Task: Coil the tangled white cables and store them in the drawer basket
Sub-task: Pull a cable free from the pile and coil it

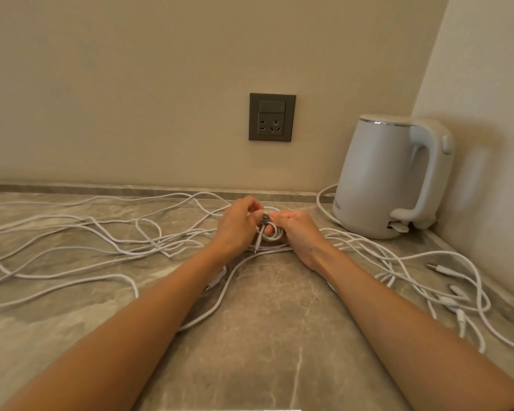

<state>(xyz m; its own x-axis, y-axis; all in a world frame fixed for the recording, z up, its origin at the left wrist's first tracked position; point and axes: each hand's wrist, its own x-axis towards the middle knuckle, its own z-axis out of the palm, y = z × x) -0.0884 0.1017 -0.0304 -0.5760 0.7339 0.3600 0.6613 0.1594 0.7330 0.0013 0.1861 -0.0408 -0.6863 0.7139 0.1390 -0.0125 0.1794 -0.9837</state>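
1. At the far middle of the worktop (264, 351), just short of the wall's base strip, both hands meet over a small coil (273, 234) of white cable.
2. Left hand (238, 223): grip closed on the coil, with thumb and fingers pinching its top loops together.
3. Right hand (300, 229): grip also closed on the coil, with fingers curled round its right side. Its fingertips meet those of the left hand.
4. The coil is a few tight turns held between the two hands. Whether it rests on the stone or is lifted just off it, cannot tell.
5. A short tail hangs from the coil's near side and ends in a small metal connector (256, 247).
6. Loose white cables (101, 235) sprawl from the left edge across to the hands. Many strands cross, and one forms an open loop just left of the left hand.
7. One long strand (220, 304) passes under the left forearm and curves nearward over the stone.
8. A right-hand tangle (398, 259) lies beside the right forearm and runs toward the near right. Several plug ends (438, 268) lie among it.
9. A white kettle (380, 179) stands upright in the far right corner, handle turned right. A white lead (321, 203) curves out by its left base.
10. A dark grey wall socket (271, 117) is set in the beige wall, above the hands and left of the kettle.
11. The worktop is grey-brown veined stone.
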